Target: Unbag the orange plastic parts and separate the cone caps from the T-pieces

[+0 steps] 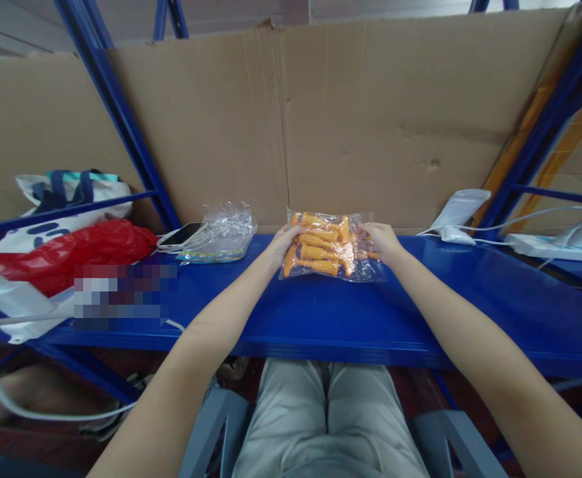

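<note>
Holds a clear plastic bag [370,271] at the centre of the frame, with orange plastic pieces [320,251] packed inside, several lying lengthwise across it. Grips the bag's left end with the left hand [281,241], clamped on the film near the upper left corner; grips the right end with the right hand [381,240], clamped near the upper right corner. Holds both hands apart, with the bag spread between. Cannot tell, from this view, bag resting on the blue surface [310,325] or just above it.

Left of centre, clear plastic packaging [228,232] with a multicoloured lower edge, just beside a phone [184,234]. Farther left, a red plastic bag [86,252] in front of a white cloth bag [69,199] with dark blue straps. Below these, near the left edge of the frame, a white plastic block [19,302], next to a pixelated patch with contents impossible to tell.

Right of centre, a white object [462,209] with a cable, near a blue metal post [524,146]; at the right edge, a white strip [544,245]. Across the upper frame, brown cardboard [370,119]. At the bottom, pale trousers [291,418] between grey armrests [223,411].
</note>
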`<state>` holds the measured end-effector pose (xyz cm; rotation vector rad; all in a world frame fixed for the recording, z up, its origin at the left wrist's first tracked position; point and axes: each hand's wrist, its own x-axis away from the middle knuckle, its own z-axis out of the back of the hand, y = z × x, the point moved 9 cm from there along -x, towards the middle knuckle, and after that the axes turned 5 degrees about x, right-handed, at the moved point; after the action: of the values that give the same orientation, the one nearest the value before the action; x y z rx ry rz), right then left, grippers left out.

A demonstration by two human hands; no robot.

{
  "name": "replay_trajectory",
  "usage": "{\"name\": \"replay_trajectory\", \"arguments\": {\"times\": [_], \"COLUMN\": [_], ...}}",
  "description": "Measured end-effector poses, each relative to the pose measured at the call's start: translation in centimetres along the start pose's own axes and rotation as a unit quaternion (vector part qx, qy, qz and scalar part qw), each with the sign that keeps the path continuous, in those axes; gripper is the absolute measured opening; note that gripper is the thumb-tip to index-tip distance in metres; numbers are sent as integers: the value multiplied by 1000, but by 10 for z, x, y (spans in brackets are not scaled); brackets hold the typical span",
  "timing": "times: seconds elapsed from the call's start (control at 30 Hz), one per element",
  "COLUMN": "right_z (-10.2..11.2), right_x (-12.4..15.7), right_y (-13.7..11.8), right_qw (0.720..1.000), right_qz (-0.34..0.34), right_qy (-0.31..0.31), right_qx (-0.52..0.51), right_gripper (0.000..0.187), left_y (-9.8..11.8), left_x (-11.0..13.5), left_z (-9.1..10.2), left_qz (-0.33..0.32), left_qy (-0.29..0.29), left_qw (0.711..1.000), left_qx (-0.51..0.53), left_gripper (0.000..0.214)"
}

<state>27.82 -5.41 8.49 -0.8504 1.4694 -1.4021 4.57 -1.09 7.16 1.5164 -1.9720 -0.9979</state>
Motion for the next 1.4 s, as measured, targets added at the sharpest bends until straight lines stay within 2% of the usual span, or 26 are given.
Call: {"name": "replay_trajectory", "arguments": {"times": [0.1,0.17,0.27,0.37,0.57,0.7,0.83,0.97,1.1,1.2,1.27,1.33,1.4], "right_z": [-1,3,13,17,23,28,28,19,3,-15,-28,-42,-58], "right_x": [4,4,-2,-9,-18,-22,-22,-14,-1,10,17,26,36], "right_y": [2,0,-1,1,6,5,6,13,12,10,8,7,7], "right_qw": [998,996,995,995,996,993,991,988,986,986,986,985,979], "right_qz": [-48,-54,-37,-22,3,19,2,-68,-100,-109,-102,-82,-67], "right_qy": [-26,-17,15,14,43,69,49,10,-24,-68,-104,-144,-189], "right_qx": [-33,-62,-91,-93,-80,-89,-121,-136,-133,-110,-78,-48,-28], "right_gripper": [18,19,21,23,31,30,30,34,38,38,30,22,19], "left_y": [-1,-2,-5,-8,-8,-7,-4,2,12,23,27,28,25], "left_x": [4,8,13,15,11,11,15,13,3,1,3,5,6], "left_z": [-4,-7,-10,-10,-12,-12,-16,-17,-7,9,18,22,21], "left_qz": [26,38,53,60,53,56,58,28,-29,-101,-139,-156,-157], "left_qy": [-20,-26,-20,-12,-52,-47,-36,-15,40,118,166,191,192], "left_qw": [998,996,995,995,995,994,996,999,998,983,967,957,956], "left_qx": [-59,-77,-82,-75,-65,-80,-63,-8,45,99,132,153,160], "left_gripper": [43,42,44,48,49,45,41,39,32,20,18,18,17]}}
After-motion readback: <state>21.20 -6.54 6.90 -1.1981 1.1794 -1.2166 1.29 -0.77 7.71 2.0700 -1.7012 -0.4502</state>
